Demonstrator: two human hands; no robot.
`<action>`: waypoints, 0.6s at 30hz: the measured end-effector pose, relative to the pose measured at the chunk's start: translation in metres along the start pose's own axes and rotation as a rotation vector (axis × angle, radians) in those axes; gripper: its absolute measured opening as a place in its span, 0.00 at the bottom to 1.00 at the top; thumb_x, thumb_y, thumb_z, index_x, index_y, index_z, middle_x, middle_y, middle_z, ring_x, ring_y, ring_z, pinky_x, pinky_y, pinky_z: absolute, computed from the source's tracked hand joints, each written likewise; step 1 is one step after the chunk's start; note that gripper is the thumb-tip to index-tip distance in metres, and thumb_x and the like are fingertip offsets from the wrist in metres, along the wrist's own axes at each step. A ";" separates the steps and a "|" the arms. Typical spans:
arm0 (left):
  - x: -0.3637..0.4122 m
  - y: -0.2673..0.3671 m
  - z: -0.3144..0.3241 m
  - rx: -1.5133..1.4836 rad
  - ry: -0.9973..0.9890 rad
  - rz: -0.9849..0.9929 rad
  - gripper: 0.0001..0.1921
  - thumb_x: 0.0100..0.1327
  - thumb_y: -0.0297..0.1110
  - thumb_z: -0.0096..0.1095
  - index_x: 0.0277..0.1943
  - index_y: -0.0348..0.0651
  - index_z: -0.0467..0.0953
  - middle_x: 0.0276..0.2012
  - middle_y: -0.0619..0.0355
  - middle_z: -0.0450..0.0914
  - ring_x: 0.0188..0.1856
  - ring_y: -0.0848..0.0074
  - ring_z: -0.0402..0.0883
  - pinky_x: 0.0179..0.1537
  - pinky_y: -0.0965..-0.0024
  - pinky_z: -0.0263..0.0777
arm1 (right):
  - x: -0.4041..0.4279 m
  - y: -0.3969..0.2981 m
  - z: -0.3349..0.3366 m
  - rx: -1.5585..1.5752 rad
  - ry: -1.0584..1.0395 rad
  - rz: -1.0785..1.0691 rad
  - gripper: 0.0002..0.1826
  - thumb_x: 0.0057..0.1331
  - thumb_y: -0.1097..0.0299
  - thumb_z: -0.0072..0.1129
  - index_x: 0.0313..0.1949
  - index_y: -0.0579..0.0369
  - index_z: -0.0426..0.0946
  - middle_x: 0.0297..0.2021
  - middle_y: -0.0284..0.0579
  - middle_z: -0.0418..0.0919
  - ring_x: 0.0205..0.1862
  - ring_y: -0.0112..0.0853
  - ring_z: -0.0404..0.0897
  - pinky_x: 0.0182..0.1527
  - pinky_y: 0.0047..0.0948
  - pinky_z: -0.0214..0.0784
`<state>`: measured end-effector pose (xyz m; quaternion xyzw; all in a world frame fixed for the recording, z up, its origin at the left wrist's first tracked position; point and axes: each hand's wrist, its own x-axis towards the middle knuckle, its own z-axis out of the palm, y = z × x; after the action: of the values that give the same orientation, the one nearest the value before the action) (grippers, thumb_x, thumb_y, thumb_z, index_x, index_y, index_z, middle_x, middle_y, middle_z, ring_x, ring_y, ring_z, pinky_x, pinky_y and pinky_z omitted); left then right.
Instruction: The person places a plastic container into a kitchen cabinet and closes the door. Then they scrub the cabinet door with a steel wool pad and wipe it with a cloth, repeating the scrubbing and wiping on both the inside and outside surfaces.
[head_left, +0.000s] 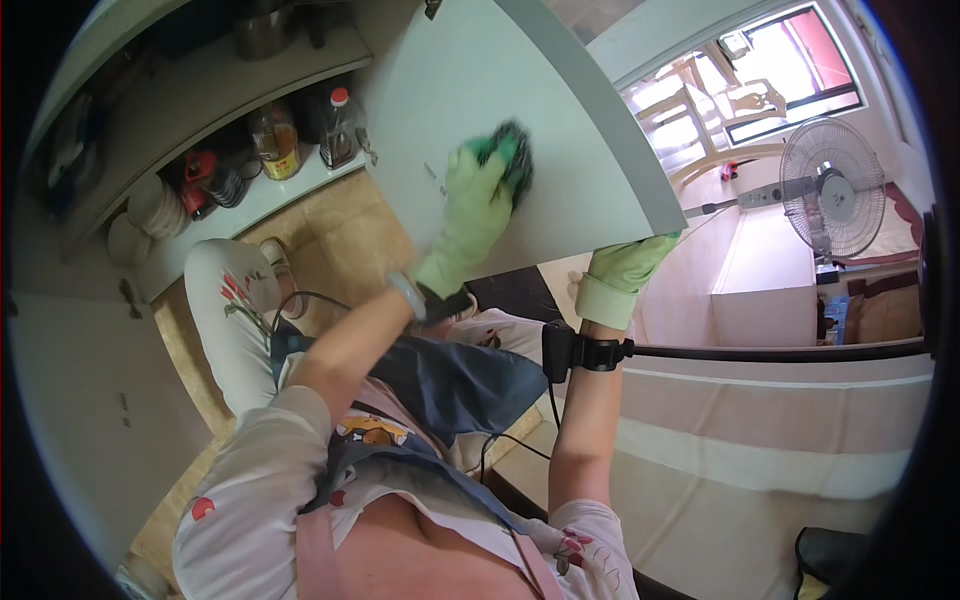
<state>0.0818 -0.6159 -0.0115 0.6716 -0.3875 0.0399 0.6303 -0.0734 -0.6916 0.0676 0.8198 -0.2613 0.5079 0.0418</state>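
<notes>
My left hand (480, 199), in a light green rubber glove with darker green fingers, presses a dark scouring pad (519, 161) against the inner face of an open white cabinet door (570, 142). Motion blurs the pad and fingers, so its exact material is unclear. At the door's corner nearest me, my right hand (630, 274) in the matching glove holds the edge; its fingertips are partly hidden. A black strapped device (596, 352) is worn on my right wrist.
Inside the cabinet, a lower shelf (259, 199) bears a red-capped bottle (339, 127), a yellow-labelled bottle (276, 142) and stacked bowls (156, 204). A metal pot (262, 34) stands above. Another door (97, 375) hangs open at left; a standing fan (832, 187) is at right.
</notes>
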 end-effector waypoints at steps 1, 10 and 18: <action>0.014 0.010 -0.001 -0.023 0.068 0.179 0.22 0.55 0.26 0.60 0.55 0.47 0.78 0.46 0.51 0.75 0.51 0.55 0.71 0.54 0.58 0.68 | -0.002 -0.001 -0.001 0.030 -0.009 0.000 0.17 0.68 0.68 0.58 0.53 0.64 0.72 0.48 0.58 0.73 0.51 0.52 0.73 0.55 0.47 0.65; -0.072 -0.007 0.029 -0.178 -0.258 0.266 0.14 0.53 0.23 0.63 0.43 0.45 0.82 0.48 0.50 0.74 0.50 0.52 0.72 0.52 0.55 0.68 | -0.003 -0.002 -0.002 0.112 -0.037 0.215 0.18 0.66 0.71 0.59 0.54 0.64 0.70 0.49 0.57 0.72 0.51 0.51 0.73 0.55 0.43 0.66; -0.013 0.043 0.032 -0.184 -0.110 0.519 0.16 0.51 0.25 0.65 0.44 0.48 0.83 0.46 0.54 0.77 0.47 0.57 0.74 0.47 0.56 0.70 | -0.006 0.006 0.000 0.229 -0.011 0.240 0.15 0.67 0.76 0.55 0.53 0.65 0.70 0.48 0.56 0.74 0.50 0.49 0.74 0.57 0.41 0.64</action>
<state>0.0344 -0.6343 0.0099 0.4909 -0.5822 0.1282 0.6353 -0.0783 -0.6942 0.0619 0.7848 -0.2978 0.5314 -0.1143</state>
